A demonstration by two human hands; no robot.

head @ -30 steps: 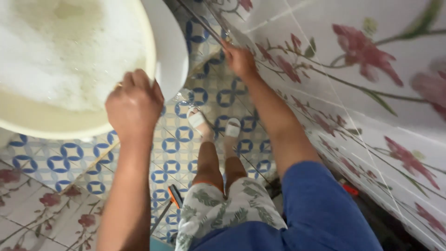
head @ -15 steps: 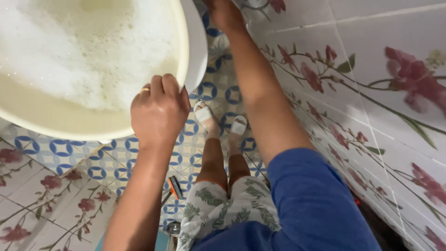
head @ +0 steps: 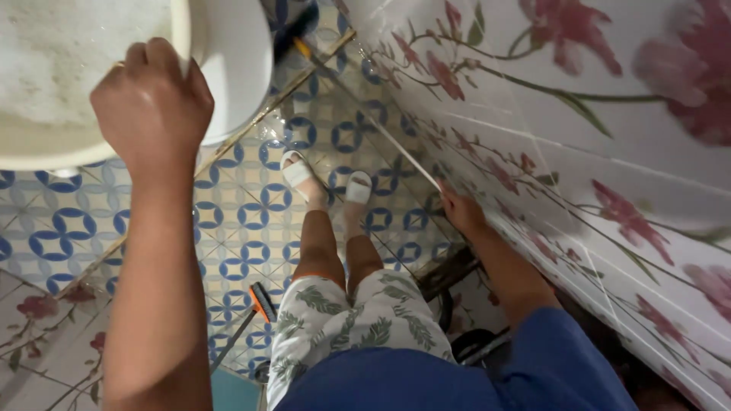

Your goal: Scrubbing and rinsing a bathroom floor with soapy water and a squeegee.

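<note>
Shift: my right hand (head: 463,211) has dropped from high on the wall to low against its tiles.
Basin (head: 61,84): cream, full of suds, top-left, up and left of me.
Left hand (head: 152,106): fingers curled tight over its near rim (the nearer hand).
Right hand: pressed flat to the wall (head: 609,137), holding nothing, well apart from the basin.

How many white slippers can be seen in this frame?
2. One white slipper is on the person's foot on the blue-patterned floor tiles; the other slipper is just right of it, nearer the flowered wall.
</note>
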